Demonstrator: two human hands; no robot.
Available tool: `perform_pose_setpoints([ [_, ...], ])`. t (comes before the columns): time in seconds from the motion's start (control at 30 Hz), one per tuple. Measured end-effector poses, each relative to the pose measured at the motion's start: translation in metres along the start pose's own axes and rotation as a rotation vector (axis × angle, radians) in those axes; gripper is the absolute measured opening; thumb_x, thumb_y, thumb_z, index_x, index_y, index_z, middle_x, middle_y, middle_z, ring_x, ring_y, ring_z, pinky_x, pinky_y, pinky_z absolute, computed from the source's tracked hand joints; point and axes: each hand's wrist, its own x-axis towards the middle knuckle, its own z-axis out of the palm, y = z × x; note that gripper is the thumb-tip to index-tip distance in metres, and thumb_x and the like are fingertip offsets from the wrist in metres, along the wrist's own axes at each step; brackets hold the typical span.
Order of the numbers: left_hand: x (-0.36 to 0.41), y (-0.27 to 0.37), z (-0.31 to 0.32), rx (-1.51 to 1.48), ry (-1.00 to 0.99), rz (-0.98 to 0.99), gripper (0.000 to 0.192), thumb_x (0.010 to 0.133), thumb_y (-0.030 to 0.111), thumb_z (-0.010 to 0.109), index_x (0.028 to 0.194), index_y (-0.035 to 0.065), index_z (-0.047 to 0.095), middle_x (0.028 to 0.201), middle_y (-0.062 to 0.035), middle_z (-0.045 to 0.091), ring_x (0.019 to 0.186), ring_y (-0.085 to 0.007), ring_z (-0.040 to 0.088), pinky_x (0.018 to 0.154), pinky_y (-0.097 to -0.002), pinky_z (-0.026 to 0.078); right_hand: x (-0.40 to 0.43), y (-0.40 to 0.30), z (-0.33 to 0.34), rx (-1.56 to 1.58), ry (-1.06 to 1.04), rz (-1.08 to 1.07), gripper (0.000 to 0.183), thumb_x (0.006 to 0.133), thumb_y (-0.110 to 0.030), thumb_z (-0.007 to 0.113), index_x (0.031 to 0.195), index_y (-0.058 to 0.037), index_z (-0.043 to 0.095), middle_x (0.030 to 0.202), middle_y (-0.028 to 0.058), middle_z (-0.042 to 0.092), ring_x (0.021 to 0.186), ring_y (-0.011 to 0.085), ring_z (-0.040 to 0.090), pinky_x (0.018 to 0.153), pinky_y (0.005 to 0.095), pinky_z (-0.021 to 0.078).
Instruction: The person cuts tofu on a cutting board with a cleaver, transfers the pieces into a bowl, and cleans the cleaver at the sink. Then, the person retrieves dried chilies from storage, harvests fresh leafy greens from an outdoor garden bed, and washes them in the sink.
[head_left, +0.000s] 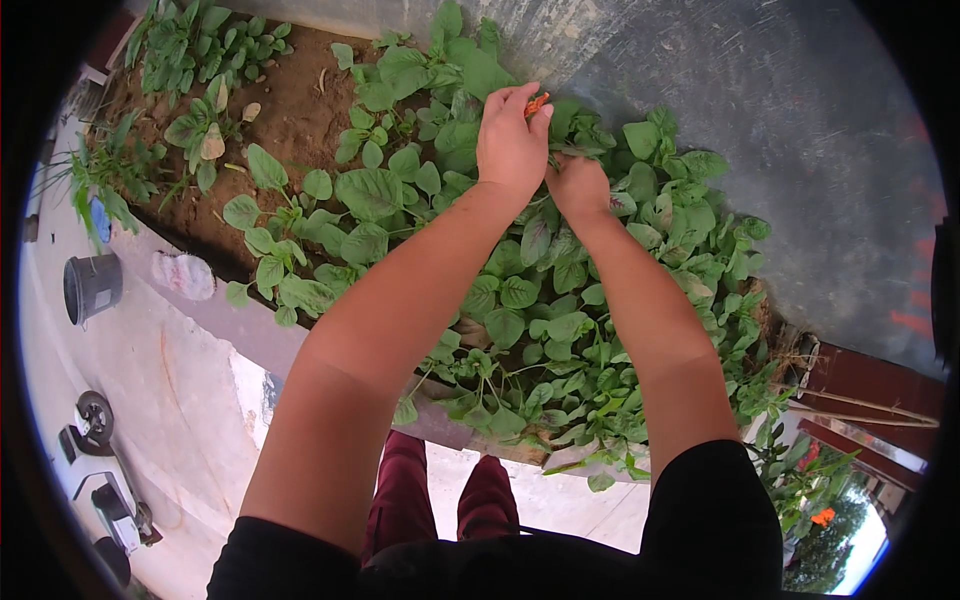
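Both of my hands reach into the far side of a bed of leafy amaranth-like greens (517, 292). My left hand (513, 142) is curled, with a small crumpled orange piece (537, 103) between its thumb and fingers; I cannot tell if it is a flower or something else. Just to the right and lower, my right hand (583, 186) is closed around the stems of some leafy greens (581, 135), whose leaves stand above its fist. The fingertips of the right hand are hidden by leaves and the fist itself.
A grey wall (787, 150) rises behind the plants. Bare soil (300, 97) lies at the left of the bed, before a low border (247, 322). On the concrete ground are a dark bucket (94, 285) and a white scooter (105, 480). Bamboo-like sticks (870, 405) lie at the right.
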Motion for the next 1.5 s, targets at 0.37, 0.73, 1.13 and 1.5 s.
perform_pose_setpoints([
  [0.37,-0.045,-0.096,-0.003,0.488,-0.602,-0.1,0.035,0.075,0.023,0.066,0.105,0.008,0.058,0.087,-0.016,0.062,0.082,-0.033,0.059,0.07,-0.0402,0.048,-0.028,0.029,-0.017,0.513,0.27,0.115,0.026,0.082,-0.031,0.056,0.093,-0.0094,0.066,0.058,0.0077,0.06,0.053,0.0252,0.057,0.051,0.0366,0.045],
  [0.73,-0.069,-0.099,0.005,0.528,-0.514,-0.007,0.008,0.068,-0.002,0.055,0.076,0.0008,0.056,0.081,-0.0193,0.061,0.078,-0.0357,0.059,0.068,-0.0422,0.049,0.082,0.021,0.069,0.192,-0.227,0.332,0.046,0.081,-0.042,0.055,0.102,-0.0017,0.061,0.116,0.0172,0.054,0.107,0.0329,0.051,0.088,0.0382,0.0425],
  [1.13,-0.09,-0.085,0.015,0.332,-0.473,0.003,0.013,0.07,-0.003,0.053,0.083,-0.0001,0.055,0.081,-0.0182,0.058,0.076,-0.0376,0.056,0.064,-0.0421,0.046,0.083,0.053,0.075,0.322,0.007,0.273,0.027,0.07,-0.03,0.054,0.084,-0.011,0.067,0.079,0.0118,0.065,0.071,0.0268,0.06,0.071,0.0321,0.0462],
  [1.5,-0.13,-0.037,-0.025,-0.095,-0.227,-0.282,0.019,0.087,0.0,0.047,0.103,0.0038,0.056,0.096,-0.0073,0.058,0.082,-0.0137,0.055,0.072,-0.0244,0.043,-0.008,0.103,0.004,1.858,-0.139,0.536,0.024,0.09,-0.026,0.048,0.11,-0.0129,0.052,0.122,0.0079,0.049,0.102,0.0233,0.05,0.08,0.0432,0.0454],
])
